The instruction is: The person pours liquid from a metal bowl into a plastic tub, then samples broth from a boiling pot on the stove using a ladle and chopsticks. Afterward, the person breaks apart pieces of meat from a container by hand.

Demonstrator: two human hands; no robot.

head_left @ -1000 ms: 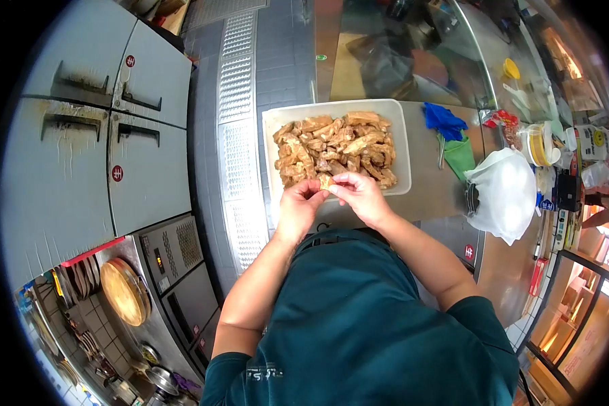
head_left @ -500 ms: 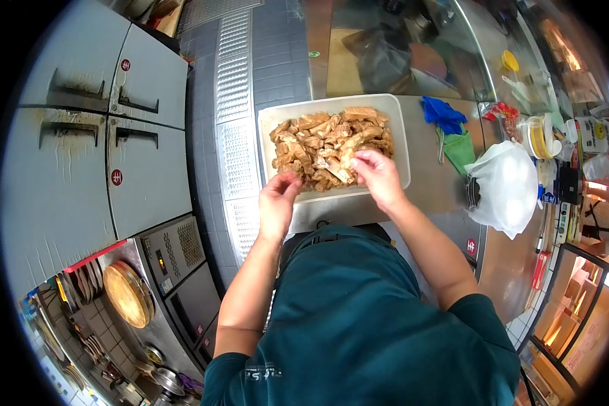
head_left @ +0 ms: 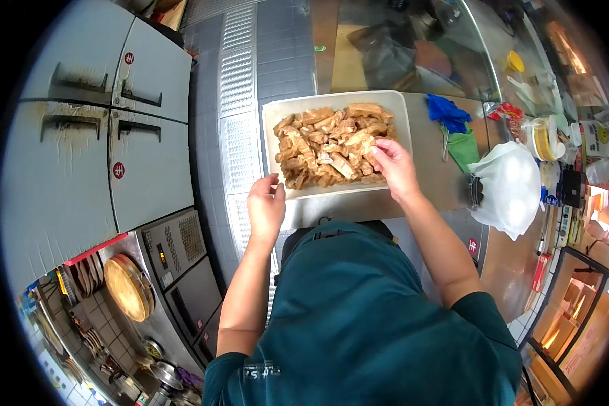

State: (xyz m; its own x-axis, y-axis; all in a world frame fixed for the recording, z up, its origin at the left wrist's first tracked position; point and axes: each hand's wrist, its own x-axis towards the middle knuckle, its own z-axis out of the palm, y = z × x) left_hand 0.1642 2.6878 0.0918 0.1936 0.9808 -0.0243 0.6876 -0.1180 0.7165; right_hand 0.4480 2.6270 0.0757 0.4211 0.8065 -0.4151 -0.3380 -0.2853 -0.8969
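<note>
A pale rectangular plastic tub [head_left: 337, 99] holds a heap of brown meat pieces [head_left: 311, 145] that look like chopped ribs. One light piece with what looks like bone [head_left: 343, 166] shows near the middle. My right hand [head_left: 397, 168] reaches in over the right side, thumb and forefinger on a piece of meat at the heap's edge; the fingers partly cover it. Outside the tub's near left corner, my left hand [head_left: 266, 206] has its fingers loosely curled, thumb apart, and nothing visible in them.
The tub stands on a steel counter [head_left: 446, 196]. To its right lie a blue cloth [head_left: 448, 114], a green cloth [head_left: 462, 147] and a white plastic bag [head_left: 507, 186]. A grey multi-door cabinet [head_left: 149, 166] stands left, across a floor with a metal grating [head_left: 239, 128].
My right hand has shifted right from the middle of the heap to its right edge. My left hand has drawn back left and down, off the meat.
</note>
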